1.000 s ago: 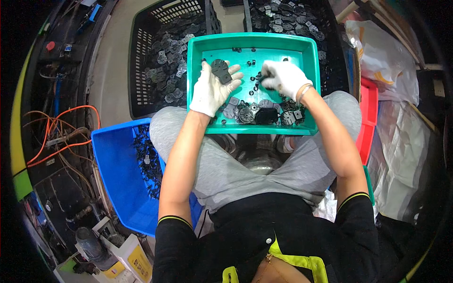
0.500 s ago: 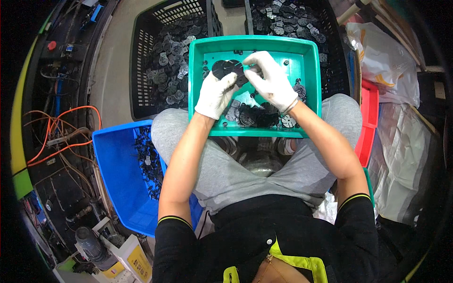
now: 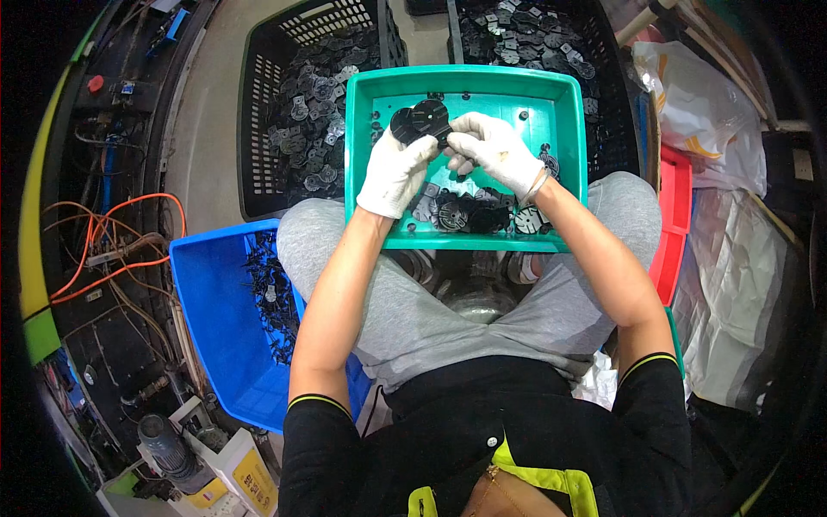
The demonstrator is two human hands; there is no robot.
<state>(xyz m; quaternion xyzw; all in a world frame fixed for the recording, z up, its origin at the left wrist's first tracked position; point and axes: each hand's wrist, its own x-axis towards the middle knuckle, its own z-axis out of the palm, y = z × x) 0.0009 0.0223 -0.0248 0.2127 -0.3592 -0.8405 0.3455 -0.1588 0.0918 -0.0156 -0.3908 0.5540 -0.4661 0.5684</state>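
Observation:
Both my hands wear white gloves and are over a green tub (image 3: 465, 76) resting across my lap. My left hand (image 3: 394, 172) is closed on a flat black plastic part (image 3: 422, 121) with rounded lobes and small slots. At the part's right edge, my right hand (image 3: 500, 153) has its fingers curled in, pinching at the edge; its fingertips partly hide the contact. Below the hands, a pile of black and grey disc-shaped parts (image 3: 474, 213) lies in the tub. Small black round pieces (image 3: 524, 115) are scattered on its floor.
Two black crates (image 3: 250, 129) of similar parts stand beyond the tub. A blue bin (image 3: 220, 319) with small black pieces is by my left knee. Red bins (image 3: 672, 220) and white plastic bags (image 3: 702, 112) are on the right. Orange cables (image 3: 138, 200) and machinery line the left.
The black part has been raised and tilted upward. My right hand has come down slightly, its fingers curling from an outstretched pose to the part's right edge.

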